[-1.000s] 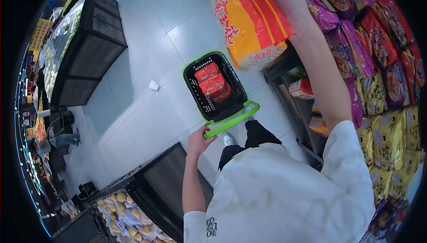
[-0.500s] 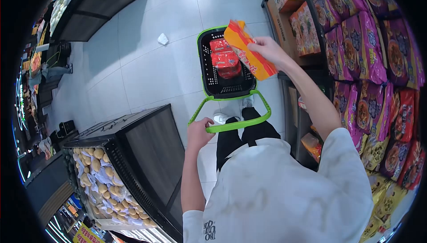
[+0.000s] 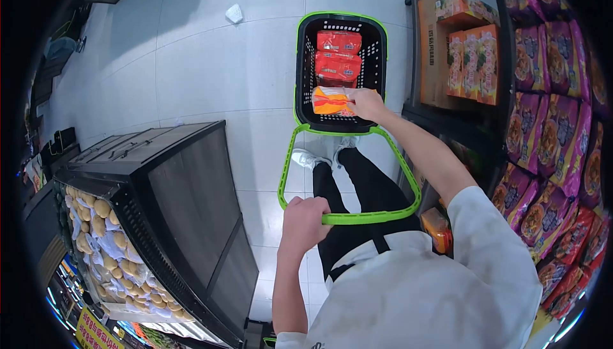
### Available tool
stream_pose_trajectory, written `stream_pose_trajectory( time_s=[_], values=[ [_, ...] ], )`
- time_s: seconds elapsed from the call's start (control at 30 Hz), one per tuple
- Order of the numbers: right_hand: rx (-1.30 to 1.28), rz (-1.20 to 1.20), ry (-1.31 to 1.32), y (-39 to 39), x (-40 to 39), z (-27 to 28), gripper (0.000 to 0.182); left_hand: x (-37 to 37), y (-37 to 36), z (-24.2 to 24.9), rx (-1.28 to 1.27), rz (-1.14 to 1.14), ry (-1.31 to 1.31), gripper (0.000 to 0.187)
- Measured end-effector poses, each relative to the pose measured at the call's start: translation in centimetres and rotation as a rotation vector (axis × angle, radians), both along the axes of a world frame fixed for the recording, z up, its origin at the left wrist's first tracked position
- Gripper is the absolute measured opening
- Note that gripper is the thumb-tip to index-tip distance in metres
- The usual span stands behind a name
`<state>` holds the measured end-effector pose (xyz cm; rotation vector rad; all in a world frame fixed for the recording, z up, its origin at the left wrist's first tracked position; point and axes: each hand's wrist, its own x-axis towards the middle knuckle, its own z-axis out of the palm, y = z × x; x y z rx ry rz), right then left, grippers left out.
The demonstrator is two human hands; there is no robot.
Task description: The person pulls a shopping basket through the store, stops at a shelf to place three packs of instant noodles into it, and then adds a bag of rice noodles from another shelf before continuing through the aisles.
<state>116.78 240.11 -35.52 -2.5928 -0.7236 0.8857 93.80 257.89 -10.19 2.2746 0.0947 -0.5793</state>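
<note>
My left hand (image 3: 305,221) is closed round the green handle (image 3: 367,219) of a black shopping basket (image 3: 308,42) with a green rim. Inside the basket, red packages (image 3: 338,65) lie toward the far end. At the near end, my right hand (image 3: 367,104) grips an orange and yellow package (image 3: 331,101), which is inside the basket opening beside the red ones. Its lower side is hidden, so I cannot tell whether it touches the basket floor.
Shelves with orange boxes (image 3: 471,61) and purple packets (image 3: 562,125) stand at the right. A dark cabinet (image 3: 191,189) and a bin of round yellowish produce (image 3: 115,259) are at the left. A crumpled white item (image 3: 234,14) lies on the floor.
My right hand has moved the orange package down and left, from above the basket's right side into its near end. The handle is tilted further toward me, with my left hand still on it.
</note>
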Motion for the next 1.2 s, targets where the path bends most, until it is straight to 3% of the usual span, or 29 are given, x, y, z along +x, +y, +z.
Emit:
stream_pose_trajectory(
  time_s=[0.23,0.53,0.87,0.97,1.2],
  values=[
    [-0.214,0.309,-0.122,1.1,-2.8,-10.0,0.022,-0.3,1.3,-1.6,-0.067,0.012,-0.087,0.022],
    [-0.346,0.351,-0.031,1.6,-3.5,-16.9,0.020,-0.7,1.3,-3.0,-0.067,-0.003,-0.059,0.022],
    [-0.507,0.222,0.292,3.6,-2.5,-18.9,0.026,-1.2,1.4,-3.3,-0.071,-0.032,0.015,0.022],
    [-0.540,0.126,0.364,3.3,-3.0,-21.9,0.029,-1.2,1.4,-3.4,-0.081,-0.035,0.033,0.021],
    [-0.533,-0.090,0.504,3.0,-3.2,-23.0,0.037,-0.9,1.5,-3.4,-0.093,-0.045,0.096,0.019]
  ],
)
